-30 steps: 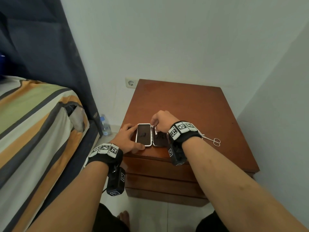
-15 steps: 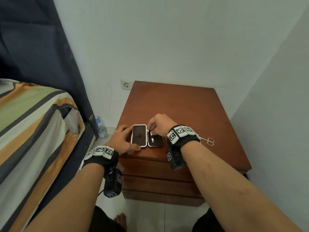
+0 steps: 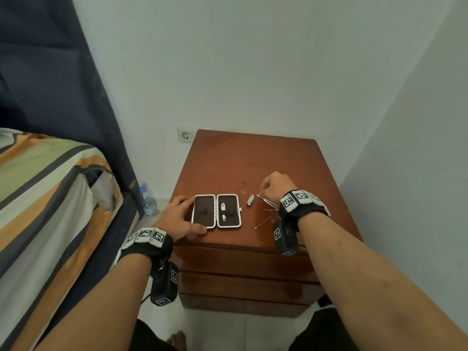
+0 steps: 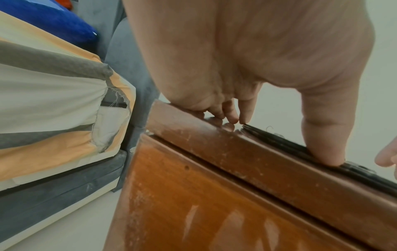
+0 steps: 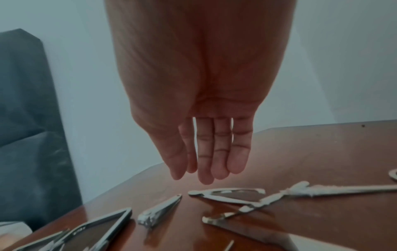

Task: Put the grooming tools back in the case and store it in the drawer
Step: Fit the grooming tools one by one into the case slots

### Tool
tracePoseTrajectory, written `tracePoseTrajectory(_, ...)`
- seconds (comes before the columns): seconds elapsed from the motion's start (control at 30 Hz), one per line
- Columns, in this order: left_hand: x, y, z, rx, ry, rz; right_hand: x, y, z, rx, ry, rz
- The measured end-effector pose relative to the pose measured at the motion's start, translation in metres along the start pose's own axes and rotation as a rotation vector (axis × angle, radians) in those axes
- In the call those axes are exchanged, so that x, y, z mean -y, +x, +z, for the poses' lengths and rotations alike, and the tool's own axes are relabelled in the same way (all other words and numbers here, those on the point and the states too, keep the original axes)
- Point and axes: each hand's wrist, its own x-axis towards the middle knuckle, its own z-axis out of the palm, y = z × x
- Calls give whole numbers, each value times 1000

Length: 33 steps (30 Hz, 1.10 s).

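The grooming case (image 3: 204,211) lies open near the front edge of the wooden nightstand (image 3: 253,158). A small silver tool (image 3: 223,211) sits in its right half. My left hand (image 3: 181,216) holds the case's left half between thumb (image 4: 322,149) and fingers. My right hand (image 3: 274,186) hovers over the loose tools to the right, fingers (image 5: 221,152) straight and pointing down, holding nothing. Below it lie a nail clipper (image 5: 159,214), tweezers (image 5: 225,193) and a thin pick (image 3: 263,222). My wrist hides the scissors in the head view.
The closed drawer fronts (image 3: 243,259) face me below the top. A bed with a striped cover (image 3: 50,198) stands close on the left, a water bottle (image 3: 147,201) on the floor between. A wall runs close along the right.
My right hand has left the case's right half, where a small tool now sits, and has moved right over the loose tools. My left hand has stayed on the case.
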Motion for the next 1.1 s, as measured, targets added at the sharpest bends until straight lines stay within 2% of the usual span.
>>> tracePoseTrajectory(0.3,2,2,1,-6,-10,-16,-11,5,8,37,-194,62)
tracePoseTrajectory(0.5,3,2,2,-6,3,-3,-11,4,11,30,-212,61)
tracePoseTrajectory(0.7,2,2,1,-16,9,3,-3,4,12,-58,-221,33)
tracePoseTrajectory(0.9,2,1,1,-15,18,7,28,6,24,7,-155,-29)
tracePoseTrajectory(1.1,3,1,1,-8,30,2,35,8,30,14,-155,16)
